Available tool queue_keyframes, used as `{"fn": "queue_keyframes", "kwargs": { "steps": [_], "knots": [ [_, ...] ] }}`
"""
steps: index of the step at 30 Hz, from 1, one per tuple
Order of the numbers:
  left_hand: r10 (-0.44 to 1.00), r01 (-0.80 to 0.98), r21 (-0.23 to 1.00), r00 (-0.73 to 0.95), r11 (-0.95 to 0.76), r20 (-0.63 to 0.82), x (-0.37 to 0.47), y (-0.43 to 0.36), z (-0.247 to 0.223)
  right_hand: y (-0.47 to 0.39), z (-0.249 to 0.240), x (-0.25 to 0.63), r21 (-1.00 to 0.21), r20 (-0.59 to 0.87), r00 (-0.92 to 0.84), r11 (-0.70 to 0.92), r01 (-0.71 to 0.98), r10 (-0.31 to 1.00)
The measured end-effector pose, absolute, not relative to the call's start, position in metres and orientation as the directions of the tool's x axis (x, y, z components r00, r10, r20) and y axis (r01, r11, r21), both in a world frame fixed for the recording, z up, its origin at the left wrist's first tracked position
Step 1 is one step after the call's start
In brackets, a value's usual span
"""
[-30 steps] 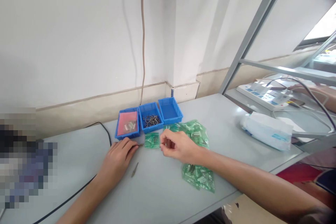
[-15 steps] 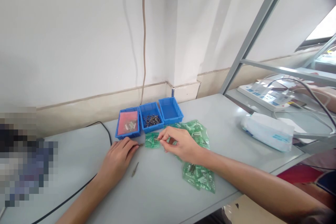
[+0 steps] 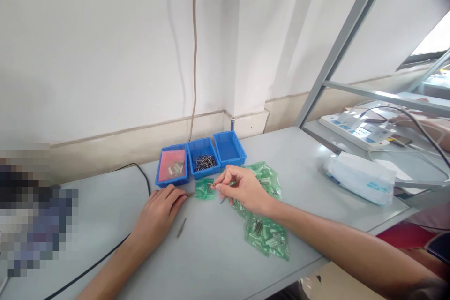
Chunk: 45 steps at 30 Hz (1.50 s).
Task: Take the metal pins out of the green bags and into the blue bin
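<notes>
My left hand [image 3: 160,211] rests on the table, thumb and fingers pinched on a small metal pin [image 3: 190,194] whose end pokes out to the right. My right hand [image 3: 246,191] is closed on another slim metal pin [image 3: 211,184], held over a small green plastic bag [image 3: 203,190]. A thin grey tip [image 3: 222,200] also shows under those right fingers; what it belongs to is hidden. On the table below, between the hands, lies a loose metal pin [image 3: 182,228] with a pointed end. Larger green bags [image 3: 267,239] with small parts lie under and beside my right forearm.
Behind the hands stand three blue bins: one with a pink bag [image 3: 171,165], one with many metal pins [image 3: 205,162], one bare inside [image 3: 229,146]. A black cable [image 3: 94,267] runs at left. A white packet [image 3: 360,178] and grey shelf frame [image 3: 346,42] are at right.
My right hand has turned slightly and its fingers have shifted on the pin; a grey tip now shows beneath them. My left hand stays in place.
</notes>
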<state>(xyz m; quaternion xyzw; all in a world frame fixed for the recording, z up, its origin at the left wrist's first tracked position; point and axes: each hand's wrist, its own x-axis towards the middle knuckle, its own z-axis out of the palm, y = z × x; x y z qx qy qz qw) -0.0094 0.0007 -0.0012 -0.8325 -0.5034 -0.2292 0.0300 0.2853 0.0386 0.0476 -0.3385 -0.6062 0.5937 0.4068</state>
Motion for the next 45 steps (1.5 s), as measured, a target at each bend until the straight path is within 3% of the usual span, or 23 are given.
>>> {"fn": "queue_keyframes", "kwargs": {
  "steps": [7,21,45],
  "knots": [
    [0.819,0.847,0.186,0.390,-0.498,0.421,-0.0089,0.0007,-0.0007,0.0441,0.0518,0.2866,-0.978,-0.012,-0.500,-0.115,-0.175,0.866],
    [0.830,0.856,0.190,0.373,-0.480,0.415,-0.0079,0.0001,0.0000,0.0436,0.0502,0.2851,-0.965,-0.030,-0.550,-0.168,-0.202,0.835],
    [0.837,0.849,0.209,0.381,-0.485,0.393,-0.0107,0.0003,-0.0028,0.0454,0.0496,0.2844,-0.984,0.001,-0.389,-0.069,-0.165,0.921]
  ]
}}
